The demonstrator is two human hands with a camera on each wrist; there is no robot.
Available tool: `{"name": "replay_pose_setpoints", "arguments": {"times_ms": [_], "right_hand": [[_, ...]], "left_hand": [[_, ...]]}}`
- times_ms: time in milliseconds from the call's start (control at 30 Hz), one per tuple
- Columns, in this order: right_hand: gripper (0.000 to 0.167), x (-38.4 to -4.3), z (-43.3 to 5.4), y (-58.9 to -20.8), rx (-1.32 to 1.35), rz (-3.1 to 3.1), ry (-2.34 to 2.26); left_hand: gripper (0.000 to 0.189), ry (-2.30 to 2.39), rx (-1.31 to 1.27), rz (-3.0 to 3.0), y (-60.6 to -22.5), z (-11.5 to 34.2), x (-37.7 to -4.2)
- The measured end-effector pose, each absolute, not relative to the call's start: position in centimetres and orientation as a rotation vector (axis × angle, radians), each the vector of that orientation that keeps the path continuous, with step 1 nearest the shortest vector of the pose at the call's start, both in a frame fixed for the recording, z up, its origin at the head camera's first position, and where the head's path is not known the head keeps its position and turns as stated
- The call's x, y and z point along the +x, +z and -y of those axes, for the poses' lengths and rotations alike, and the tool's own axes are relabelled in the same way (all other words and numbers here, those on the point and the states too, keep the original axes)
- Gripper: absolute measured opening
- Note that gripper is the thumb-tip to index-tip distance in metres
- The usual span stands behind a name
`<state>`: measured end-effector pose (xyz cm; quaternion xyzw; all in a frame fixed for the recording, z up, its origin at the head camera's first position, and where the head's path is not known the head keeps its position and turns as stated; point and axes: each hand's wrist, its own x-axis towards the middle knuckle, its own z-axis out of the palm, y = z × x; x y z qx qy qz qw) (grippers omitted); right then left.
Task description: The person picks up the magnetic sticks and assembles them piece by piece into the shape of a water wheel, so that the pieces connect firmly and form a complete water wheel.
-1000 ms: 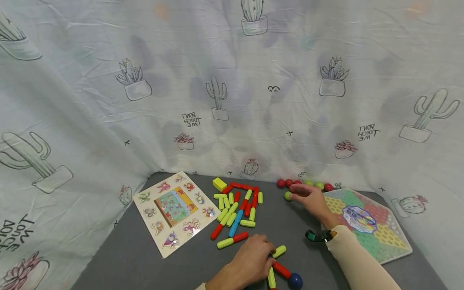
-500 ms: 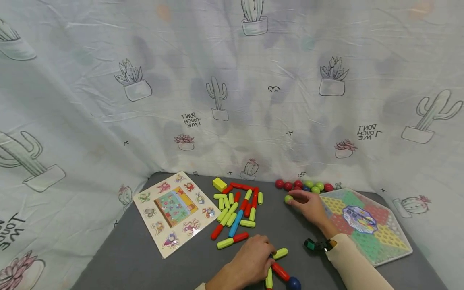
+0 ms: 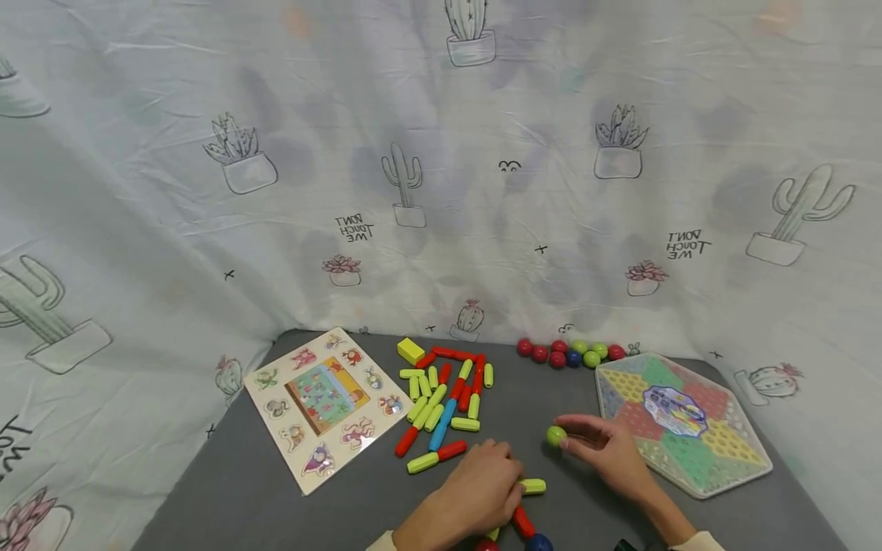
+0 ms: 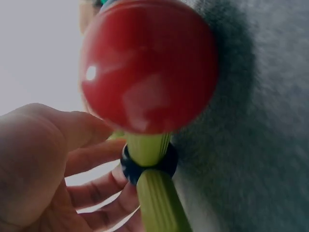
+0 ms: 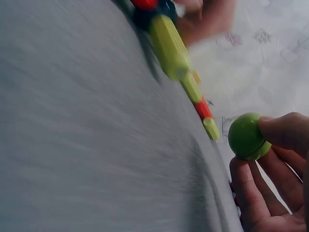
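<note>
My right hand (image 3: 609, 455) pinches a green ball (image 3: 555, 436) between thumb and fingertips, off the table; the right wrist view shows it with a groove round it. At the table's front, my left hand (image 3: 478, 490) grips a construction of rods and balls by its middle. A yellow-green rod (image 3: 534, 486) and a red rod (image 3: 524, 522) stick out from under the fingers. The red rod leads to a blue ball (image 3: 539, 542). In the left wrist view, a red ball (image 4: 149, 67) caps another yellow-green rod, and a dark blue hub (image 4: 128, 166) joins the rods beside the fingers.
Loose red, yellow-green and blue rods (image 3: 444, 425) lie mid-table, near a yellow block (image 3: 410, 351). Several balls (image 3: 540, 353) line the back by the curtain (image 3: 441, 252). A picture puzzle board (image 3: 372, 440) lies left, a hexagonal game board (image 3: 689, 428) right.
My right hand has picked up the green ball and brought it nearer, towards my left hand. The construction under my left hand has turned a little, and its red ball now shows.
</note>
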<state>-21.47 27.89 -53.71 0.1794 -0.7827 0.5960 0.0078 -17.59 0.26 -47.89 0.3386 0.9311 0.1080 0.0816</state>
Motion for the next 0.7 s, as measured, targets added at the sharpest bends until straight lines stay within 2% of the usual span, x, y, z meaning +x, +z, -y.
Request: {"name": "replay_pose_setpoints", "arguments": {"times_ms": [267, 700], "right_hand": [[0.037, -17.7, -28.5, -54.5, 0.631, 2.399, 2.032], [0.039, -16.9, -27.4, -54.5, 0.755, 2.424, 2.14]], "left_hand": [[0.014, 0.26, 0.932, -2.848, -48.8, -1.3, -18.1], [0.014, 0.284, 0.953, -2.844, -48.7, -1.0, -17.9]]}}
